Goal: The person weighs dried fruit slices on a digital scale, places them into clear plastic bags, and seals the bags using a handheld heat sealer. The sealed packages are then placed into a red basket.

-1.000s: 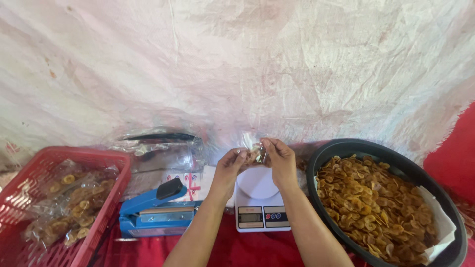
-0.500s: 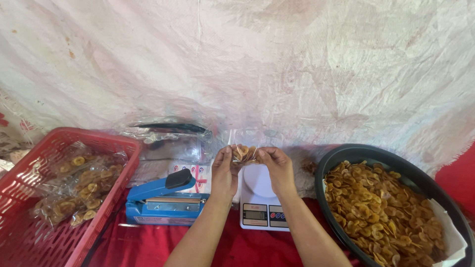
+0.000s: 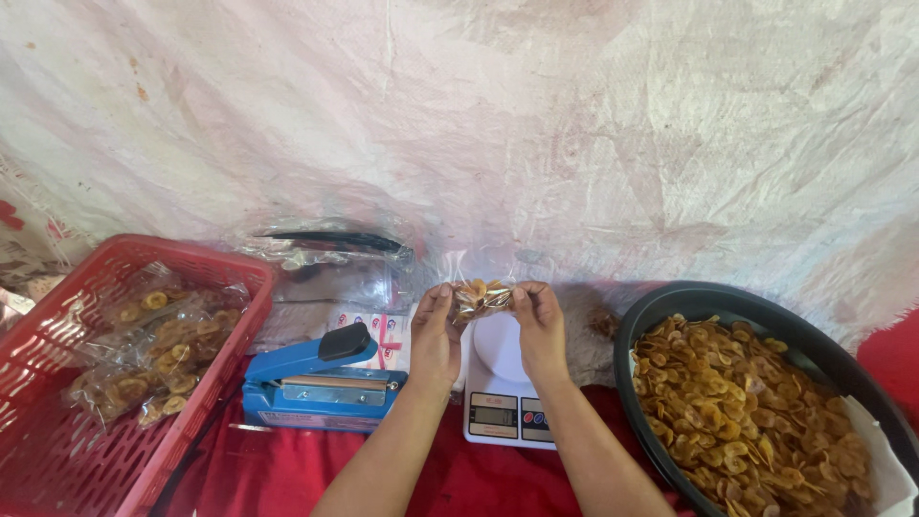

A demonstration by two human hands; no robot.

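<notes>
A: Panel, near to far. What do the hands have hold of?

B: Left hand (image 3: 436,330) and right hand (image 3: 539,321) are both closed in a pinch on a small clear bag of chips (image 3: 481,297), one at each end. The bag hangs between the two sets of fingertips, raised above the white scale (image 3: 503,393), which lies directly under and just nearer than the hands.

A: And beside them?

B: To the left of the left hand, just beside its wrist, lies the blue heat sealer (image 3: 316,388), its arm lifted. Well apart on that side stands the red basket (image 3: 124,383) holding filled packets. To the right of the right hand sits the black basin (image 3: 670,306), heaped with loose chips.

A: Beyond the hands?

B: A stack of clear plastic bags (image 3: 330,258) against the pale sheet backdrop (image 3: 574,124).

A: How is the handling best done?

B: In my judgement, keep the bag's mouth level and taut between both pinches (slack lets chips slide to the rim), and hold the chips below the fingers so the open edge lies flat and clean.
</notes>
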